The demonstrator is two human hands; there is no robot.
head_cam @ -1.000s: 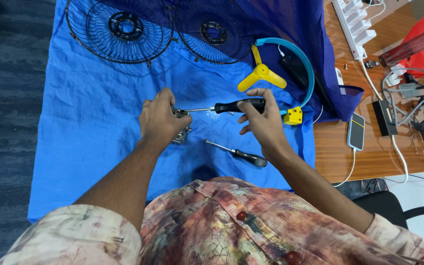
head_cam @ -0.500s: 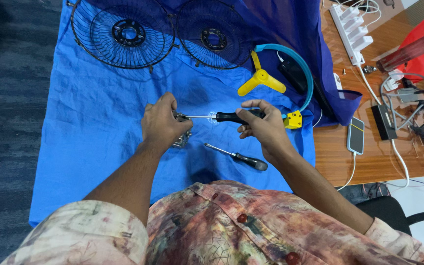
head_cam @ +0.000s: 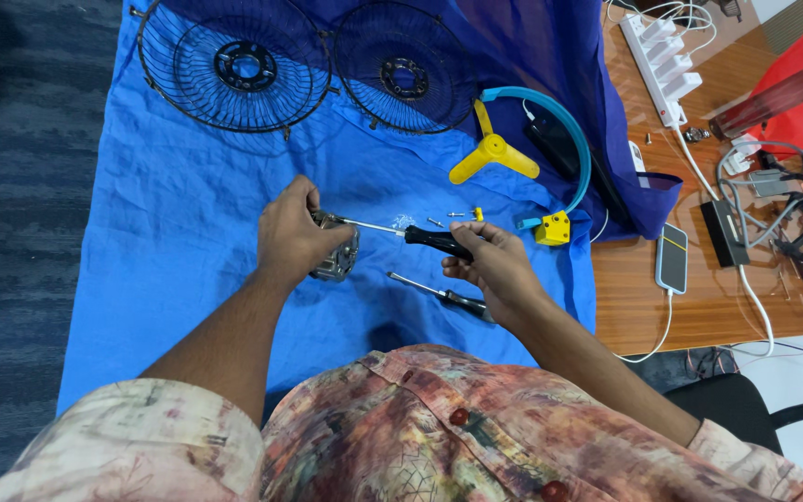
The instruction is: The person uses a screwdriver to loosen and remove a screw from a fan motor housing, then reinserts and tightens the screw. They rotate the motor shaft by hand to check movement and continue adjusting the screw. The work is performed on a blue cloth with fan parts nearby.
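My left hand (head_cam: 292, 234) grips a small metal fan motor (head_cam: 338, 260) on the blue cloth (head_cam: 169, 232). My right hand (head_cam: 496, 270) holds a black-handled screwdriver (head_cam: 420, 236), its shaft running left with the tip at the motor's top. A second screwdriver (head_cam: 439, 295) lies on the cloth just below my right hand. A few small screws (head_cam: 443, 219) lie loose above the screwdriver handle.
Two black wire fan grilles (head_cam: 234, 67) (head_cam: 403, 67) lie at the top. A yellow three-blade fan propeller (head_cam: 493, 154) and a blue curved band with a yellow block (head_cam: 552, 227) lie to the right. A phone (head_cam: 672, 257), a power strip (head_cam: 664, 56) and cables sit on the wooden table.
The view has shifted, so everything sits lower in frame. My right hand has slid back along the screwdriver handle; my left hand still holds the motor.
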